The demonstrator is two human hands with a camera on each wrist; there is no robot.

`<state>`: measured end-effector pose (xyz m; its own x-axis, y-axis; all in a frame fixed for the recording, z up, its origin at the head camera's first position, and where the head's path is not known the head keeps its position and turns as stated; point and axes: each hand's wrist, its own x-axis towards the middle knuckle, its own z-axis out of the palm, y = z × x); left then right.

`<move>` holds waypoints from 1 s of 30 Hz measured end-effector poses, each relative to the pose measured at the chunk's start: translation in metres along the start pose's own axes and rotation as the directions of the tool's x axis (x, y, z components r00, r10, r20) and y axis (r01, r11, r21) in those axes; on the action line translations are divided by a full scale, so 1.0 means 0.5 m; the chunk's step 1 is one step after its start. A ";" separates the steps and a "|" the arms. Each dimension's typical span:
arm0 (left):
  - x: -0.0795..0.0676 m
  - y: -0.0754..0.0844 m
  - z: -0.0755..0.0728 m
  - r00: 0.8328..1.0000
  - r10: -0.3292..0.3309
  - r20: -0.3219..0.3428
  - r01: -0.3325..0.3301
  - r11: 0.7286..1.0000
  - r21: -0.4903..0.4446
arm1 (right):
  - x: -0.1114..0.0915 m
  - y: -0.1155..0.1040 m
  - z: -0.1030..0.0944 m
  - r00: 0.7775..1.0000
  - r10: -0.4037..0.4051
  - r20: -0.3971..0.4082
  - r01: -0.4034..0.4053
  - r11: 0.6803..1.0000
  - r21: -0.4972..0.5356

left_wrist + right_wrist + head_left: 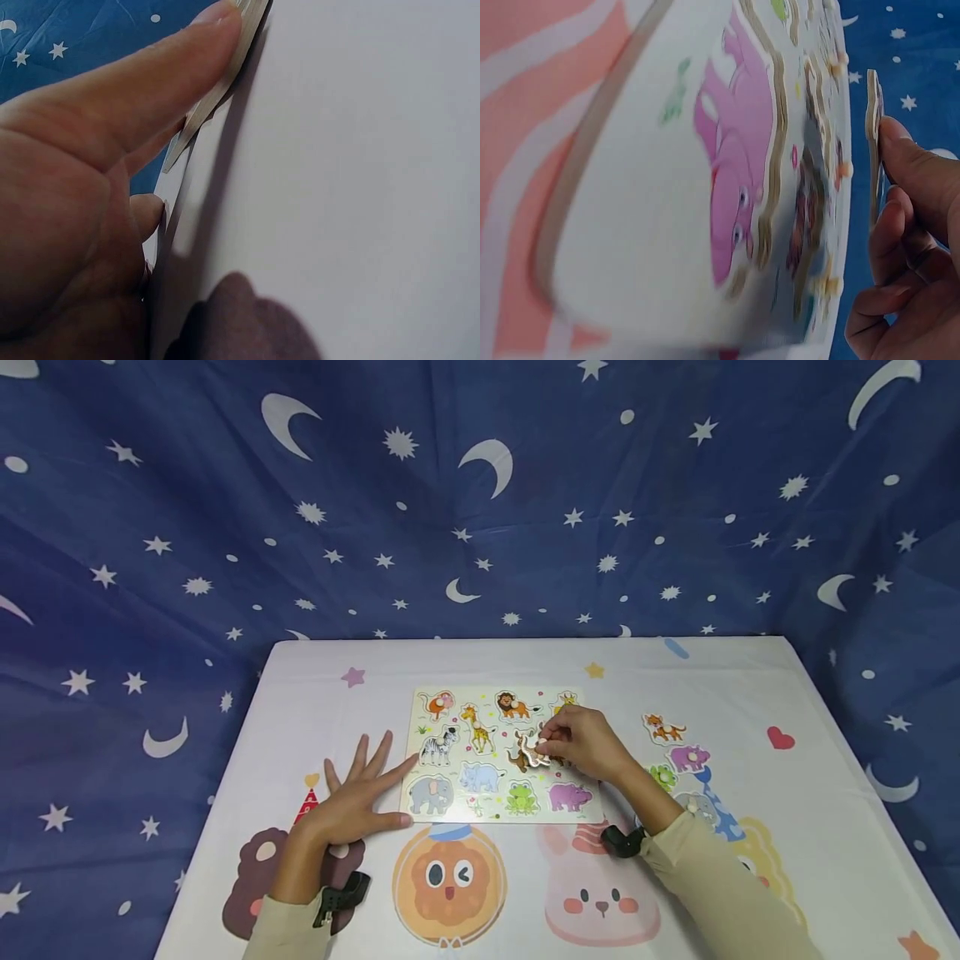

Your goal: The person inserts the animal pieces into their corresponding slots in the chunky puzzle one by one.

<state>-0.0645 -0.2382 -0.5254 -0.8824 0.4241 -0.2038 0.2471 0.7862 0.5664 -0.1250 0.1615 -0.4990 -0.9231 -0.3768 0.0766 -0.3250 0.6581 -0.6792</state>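
Observation:
A wooden animal puzzle board [489, 806] lies on the table. My left hand [352, 806] has its fingers spread at the board's left edge; thumb and forefinger touch that edge. In the left wrist view the thumb [142, 90] lies against the wooden rim. Above the board's right half, my right hand [585, 745] pinches a thin puzzle piece [532, 749] over the brown kangaroo picture [517, 758]. The right wrist view shows this piece [873, 142] edge-on, raised off the board, between thumb and fingers. Which animal it bears I cannot tell.
Right of the board lie loose pieces: a tiger [663, 729], a purple hippo [687, 758], a green frog [663, 777] and a grey elephant [697, 807], partly beside the right forearm. Knobbed pieces such as the lion [514, 704] sit in the board. A starry blue curtain [420, 543] hangs behind.

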 end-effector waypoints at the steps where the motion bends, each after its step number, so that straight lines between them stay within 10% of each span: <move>1: 0.001 0.001 0.000 1.000 0.000 0.001 0.000 1.000 0.001 | 0.003 -0.003 0.002 1.000 -0.007 0.001 0.007 1.000 -0.003; 30: 0.001 -0.001 0.002 1.000 0.011 -0.008 -0.010 1.000 0.011 | 0.037 -0.015 0.051 0.989 0.109 0.099 -0.106 0.994 -0.041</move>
<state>-0.0645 -0.2379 -0.5266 -0.8830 0.4287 -0.1911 0.2609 0.7868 0.5594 -0.1343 0.1328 -0.5110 -0.9282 -0.3653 -0.0709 -0.2336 0.7202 -0.6532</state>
